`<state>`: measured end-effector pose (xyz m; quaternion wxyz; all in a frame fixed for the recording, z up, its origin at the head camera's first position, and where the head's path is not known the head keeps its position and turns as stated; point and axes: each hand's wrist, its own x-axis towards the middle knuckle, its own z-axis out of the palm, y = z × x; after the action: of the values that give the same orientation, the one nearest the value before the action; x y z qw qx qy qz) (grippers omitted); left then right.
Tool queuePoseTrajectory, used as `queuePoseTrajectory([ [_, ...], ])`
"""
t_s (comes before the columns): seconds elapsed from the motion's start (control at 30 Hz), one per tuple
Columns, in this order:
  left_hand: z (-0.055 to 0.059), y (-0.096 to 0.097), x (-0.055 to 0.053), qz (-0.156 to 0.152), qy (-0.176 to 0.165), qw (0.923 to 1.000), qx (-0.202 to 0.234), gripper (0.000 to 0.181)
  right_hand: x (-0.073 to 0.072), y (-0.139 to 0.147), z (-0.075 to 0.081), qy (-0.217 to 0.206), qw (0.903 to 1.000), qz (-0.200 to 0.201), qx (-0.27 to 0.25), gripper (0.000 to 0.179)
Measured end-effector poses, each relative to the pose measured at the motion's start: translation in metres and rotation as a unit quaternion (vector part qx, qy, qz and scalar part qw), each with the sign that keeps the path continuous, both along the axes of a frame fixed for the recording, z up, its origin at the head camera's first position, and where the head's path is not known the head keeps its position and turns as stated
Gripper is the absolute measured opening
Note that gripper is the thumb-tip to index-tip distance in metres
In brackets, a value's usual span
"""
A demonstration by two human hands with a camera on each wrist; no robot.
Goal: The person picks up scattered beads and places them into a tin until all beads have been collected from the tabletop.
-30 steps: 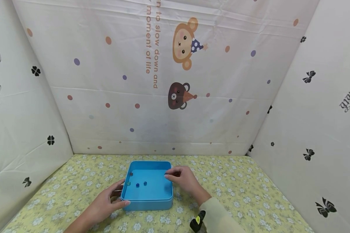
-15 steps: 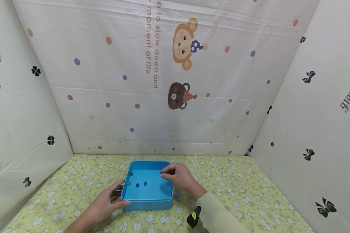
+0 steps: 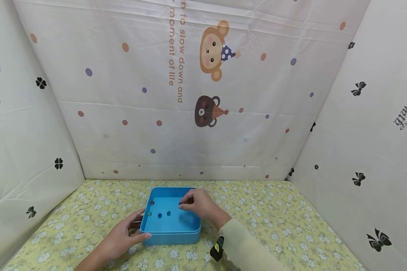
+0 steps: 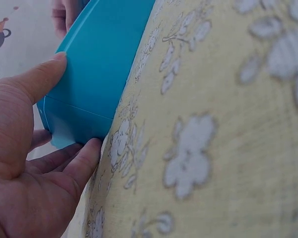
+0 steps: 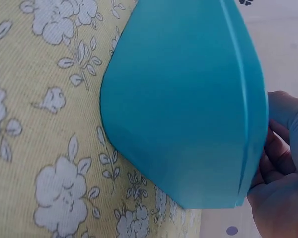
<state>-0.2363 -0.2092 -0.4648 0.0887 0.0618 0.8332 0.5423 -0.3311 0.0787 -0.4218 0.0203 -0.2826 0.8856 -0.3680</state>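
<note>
A blue square box (image 3: 171,238) stands on the table. My left hand (image 3: 123,235) grips its near left corner; in the left wrist view the thumb lies on one wall and the fingers reach round another. Inside lie several tiny bead-like pieces: a brown-red one (image 3: 152,203), a green one (image 3: 149,213), a dark blue one (image 3: 159,215) and a blue one (image 3: 169,213). Over the box's right half, my right hand (image 3: 201,203) pinches a small dark blue bead-like piece (image 3: 180,204) between thumb and fingertips. The box wall hides the fingertips in the right wrist view.
A yellow flowered cloth (image 3: 274,233) covers the table. White printed sheets (image 3: 176,139) rise at the back and both sides. A black strap-like device (image 3: 217,249) sits on the right wrist beside the pale sleeve (image 3: 244,244).
My right hand has moved left from the box's right rim to farther over its inside, still pinching the small dark blue piece. The left hand and box have stayed in place.
</note>
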Motion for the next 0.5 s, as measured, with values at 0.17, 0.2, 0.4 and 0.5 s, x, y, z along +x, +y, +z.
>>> queuePoseTrajectory([
  [0.17,0.001,0.001,0.000,0.001,-0.003,1.0000,0.003,0.089,0.001,-0.009,0.000,-0.002,0.9994,-0.005,0.035,0.007],
  [0.2,0.001,0.001,0.001,0.001,-0.003,1.0000,0.003,0.089,0.001,-0.010,0.000,-0.002,0.9991,-0.005,0.042,0.007],
  [0.4,0.001,0.001,0.001,-0.001,-0.004,1.0000,0.003,0.090,0.001,-0.017,0.000,0.002,0.9963,-0.005,0.086,0.009],
  [0.5,0.000,0.001,0.001,-0.003,-0.003,1.0000,0.002,0.090,0.000,-0.020,-0.001,0.005,0.9948,-0.004,0.102,0.011],
])
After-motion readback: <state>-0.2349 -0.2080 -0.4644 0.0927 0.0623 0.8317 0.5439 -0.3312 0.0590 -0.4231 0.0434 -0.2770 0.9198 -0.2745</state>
